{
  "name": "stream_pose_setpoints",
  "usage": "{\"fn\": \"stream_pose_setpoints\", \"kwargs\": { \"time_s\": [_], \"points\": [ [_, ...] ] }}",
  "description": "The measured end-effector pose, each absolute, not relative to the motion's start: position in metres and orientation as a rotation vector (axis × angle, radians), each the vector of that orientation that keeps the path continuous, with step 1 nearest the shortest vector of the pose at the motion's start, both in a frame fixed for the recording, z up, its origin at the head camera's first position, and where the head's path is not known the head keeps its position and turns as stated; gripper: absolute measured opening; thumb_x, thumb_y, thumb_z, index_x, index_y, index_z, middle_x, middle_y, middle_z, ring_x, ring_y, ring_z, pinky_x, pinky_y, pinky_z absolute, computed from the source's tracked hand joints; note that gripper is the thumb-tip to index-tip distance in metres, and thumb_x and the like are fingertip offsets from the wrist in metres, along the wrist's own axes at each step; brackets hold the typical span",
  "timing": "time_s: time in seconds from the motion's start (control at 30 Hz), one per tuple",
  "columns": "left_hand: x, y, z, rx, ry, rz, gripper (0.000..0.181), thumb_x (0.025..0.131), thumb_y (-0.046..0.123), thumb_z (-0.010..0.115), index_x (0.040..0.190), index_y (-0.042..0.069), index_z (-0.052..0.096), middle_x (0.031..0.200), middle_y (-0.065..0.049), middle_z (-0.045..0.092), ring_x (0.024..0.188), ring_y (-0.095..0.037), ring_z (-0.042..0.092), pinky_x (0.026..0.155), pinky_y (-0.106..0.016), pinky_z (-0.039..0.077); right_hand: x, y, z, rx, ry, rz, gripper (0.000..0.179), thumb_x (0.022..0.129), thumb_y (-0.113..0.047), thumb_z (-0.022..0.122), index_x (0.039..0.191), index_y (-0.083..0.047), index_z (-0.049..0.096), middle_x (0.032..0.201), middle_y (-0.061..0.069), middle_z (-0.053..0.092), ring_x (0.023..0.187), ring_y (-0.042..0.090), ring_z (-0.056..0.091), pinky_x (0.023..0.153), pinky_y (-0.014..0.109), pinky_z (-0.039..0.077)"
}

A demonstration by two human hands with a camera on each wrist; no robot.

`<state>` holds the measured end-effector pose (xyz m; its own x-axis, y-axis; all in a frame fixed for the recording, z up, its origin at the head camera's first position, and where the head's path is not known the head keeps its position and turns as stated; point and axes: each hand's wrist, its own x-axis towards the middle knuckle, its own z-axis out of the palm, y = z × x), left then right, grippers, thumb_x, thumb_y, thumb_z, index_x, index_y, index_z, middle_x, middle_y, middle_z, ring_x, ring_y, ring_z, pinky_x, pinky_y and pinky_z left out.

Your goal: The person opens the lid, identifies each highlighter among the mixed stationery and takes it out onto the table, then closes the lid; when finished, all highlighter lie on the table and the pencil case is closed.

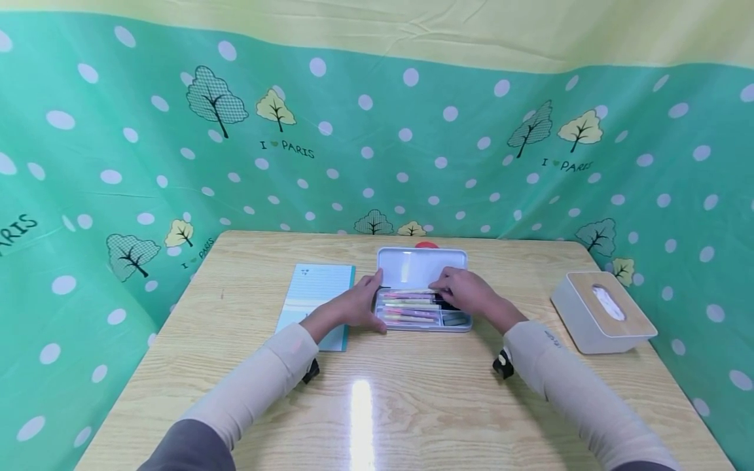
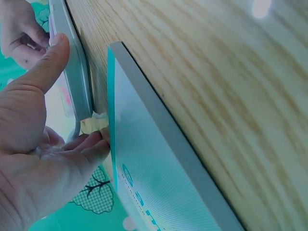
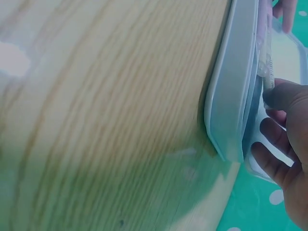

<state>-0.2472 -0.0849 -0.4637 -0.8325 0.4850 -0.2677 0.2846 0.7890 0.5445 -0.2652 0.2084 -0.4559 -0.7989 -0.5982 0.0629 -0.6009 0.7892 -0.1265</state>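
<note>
Left hand (image 1: 353, 306) open against pencil case (image 1: 423, 297); right hand (image 1: 465, 292) apparently pinching a pen (image 1: 412, 292)

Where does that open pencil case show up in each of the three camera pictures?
Head view: the pencil case lies open at the table's middle, between both hands.
Left wrist view: its grey edge runs down the upper left, beside the thumb.
Right wrist view: its grey rim stands along the right side.
Shared landmark: the wooden table, seen in all three.

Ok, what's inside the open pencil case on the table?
The pencil case holds a row of pens lying lengthwise, pink and yellow among them. The right hand covers its right part, so what lies there is hidden. The left hand rests at its left edge.
</note>
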Motion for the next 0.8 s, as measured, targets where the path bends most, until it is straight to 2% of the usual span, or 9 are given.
{"fn": "stream_pose_setpoints", "kwargs": {
  "time_s": [0.53,0.8],
  "points": [
    [-0.247,-0.086,-0.464,0.596,2.583,0.714,0.139,0.073,0.050,0.090,0.164,0.014,-0.008,0.169,-0.018,0.016,0.153,-0.036,0.031,0.126,-0.046,0.030,-0.261,0.241,-0.458,0.885,-2.949,0.339,0.026,0.096,-0.014,0.070,0.121,-0.017,0.077,0.102,0.002,0.070,0.090,0.014,0.064,0.080,0.033,0.058],
    [-0.246,-0.085,-0.464,0.586,2.573,0.732,0.138,0.073,0.050,0.089,0.165,0.015,-0.008,0.170,-0.017,0.017,0.153,-0.035,0.030,0.126,-0.046,0.030,-0.254,0.263,-0.457,0.815,-2.931,0.415,0.025,0.095,-0.008,0.069,0.117,-0.015,0.079,0.100,0.003,0.070,0.086,0.013,0.062,0.073,0.032,0.055]
  ]
}}
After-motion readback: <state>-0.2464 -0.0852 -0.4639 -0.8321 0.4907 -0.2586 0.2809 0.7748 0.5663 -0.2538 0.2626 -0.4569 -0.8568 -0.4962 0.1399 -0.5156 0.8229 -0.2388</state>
